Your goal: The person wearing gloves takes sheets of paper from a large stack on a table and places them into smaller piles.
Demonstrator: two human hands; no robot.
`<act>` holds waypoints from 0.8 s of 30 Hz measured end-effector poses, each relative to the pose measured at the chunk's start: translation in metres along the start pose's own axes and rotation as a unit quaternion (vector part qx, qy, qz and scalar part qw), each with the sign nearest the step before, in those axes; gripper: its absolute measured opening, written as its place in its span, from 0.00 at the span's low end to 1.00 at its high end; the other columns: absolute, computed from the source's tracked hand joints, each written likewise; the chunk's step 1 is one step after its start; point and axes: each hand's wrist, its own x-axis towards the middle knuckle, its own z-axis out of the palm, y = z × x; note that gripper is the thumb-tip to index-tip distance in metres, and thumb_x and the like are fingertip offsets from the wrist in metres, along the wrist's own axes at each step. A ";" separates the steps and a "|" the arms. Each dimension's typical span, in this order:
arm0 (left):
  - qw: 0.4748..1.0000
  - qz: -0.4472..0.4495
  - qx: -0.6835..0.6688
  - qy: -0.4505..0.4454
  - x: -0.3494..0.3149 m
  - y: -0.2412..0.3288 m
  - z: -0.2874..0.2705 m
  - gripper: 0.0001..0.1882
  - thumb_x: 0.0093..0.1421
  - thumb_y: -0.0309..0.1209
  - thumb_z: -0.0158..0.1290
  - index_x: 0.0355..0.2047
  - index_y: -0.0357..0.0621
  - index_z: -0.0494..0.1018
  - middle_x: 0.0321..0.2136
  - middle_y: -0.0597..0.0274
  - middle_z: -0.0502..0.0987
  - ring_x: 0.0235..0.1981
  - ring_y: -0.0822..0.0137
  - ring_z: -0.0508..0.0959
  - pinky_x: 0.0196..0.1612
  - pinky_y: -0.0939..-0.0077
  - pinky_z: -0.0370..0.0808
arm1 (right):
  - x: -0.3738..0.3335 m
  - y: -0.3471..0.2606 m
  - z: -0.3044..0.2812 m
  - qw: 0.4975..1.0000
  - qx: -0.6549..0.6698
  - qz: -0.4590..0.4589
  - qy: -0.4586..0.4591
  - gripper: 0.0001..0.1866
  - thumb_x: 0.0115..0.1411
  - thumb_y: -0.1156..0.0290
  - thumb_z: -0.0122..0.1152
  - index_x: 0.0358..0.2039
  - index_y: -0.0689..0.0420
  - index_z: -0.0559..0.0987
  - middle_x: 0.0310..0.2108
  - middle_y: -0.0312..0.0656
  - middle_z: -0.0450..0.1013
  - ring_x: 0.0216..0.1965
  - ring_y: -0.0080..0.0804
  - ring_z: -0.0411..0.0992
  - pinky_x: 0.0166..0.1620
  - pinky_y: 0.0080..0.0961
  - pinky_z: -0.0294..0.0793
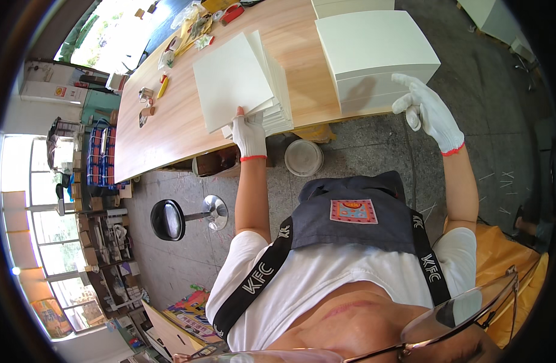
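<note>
My left hand, in a white glove with a red cuff and a bare thumb tip, grips the near edge of a square white sheet. The thumb presses on top; the fingers underneath are mostly hidden. That sheet lies skewed over a stack of white sheets at the table's near edge. My right hand, also gloved, is raised beside the near right corner of a taller block of white sheets. Its fingers are apart and partly bent, with nothing in them. Whether the fingertips touch the block I cannot tell.
On the wooden table lie a yellow cutter, a small metal can and a red tool. A white-lidded bucket stands below the near edge. A black stool is at left, orange sheeting at right.
</note>
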 end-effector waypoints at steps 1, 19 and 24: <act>1.000 0.007 -0.004 0.014 0.003 -0.003 0.000 0.24 0.63 0.23 0.50 0.58 0.58 0.61 0.53 0.57 0.70 0.53 0.53 0.73 0.50 0.39 0.76 | 0.000 0.000 0.000 1.000 0.000 0.001 -0.001 0.26 0.71 0.56 0.45 0.62 0.59 0.67 0.29 0.43 0.79 0.17 0.15 0.68 0.17 0.14 0.64; 0.982 -0.186 -0.011 0.027 -0.112 0.013 0.018 0.24 0.73 0.39 0.30 0.63 0.42 0.59 0.68 0.61 0.57 0.69 0.58 0.56 0.70 0.55 0.49 | -0.020 0.019 -0.049 0.996 0.003 -0.020 0.081 0.23 0.72 0.57 0.44 0.58 0.59 0.71 0.28 0.40 0.78 0.16 0.14 0.66 0.18 0.13 0.63; 0.728 0.144 0.419 -0.523 -0.138 -0.016 0.118 0.22 0.61 0.26 0.52 0.57 0.40 0.68 0.53 0.54 0.73 0.55 0.55 0.73 0.56 0.60 0.70 | 0.011 0.000 -0.088 0.914 -0.185 -0.179 0.314 0.22 0.67 0.50 0.51 0.50 0.53 0.77 0.32 0.39 0.79 0.29 0.21 0.75 0.31 0.23 0.72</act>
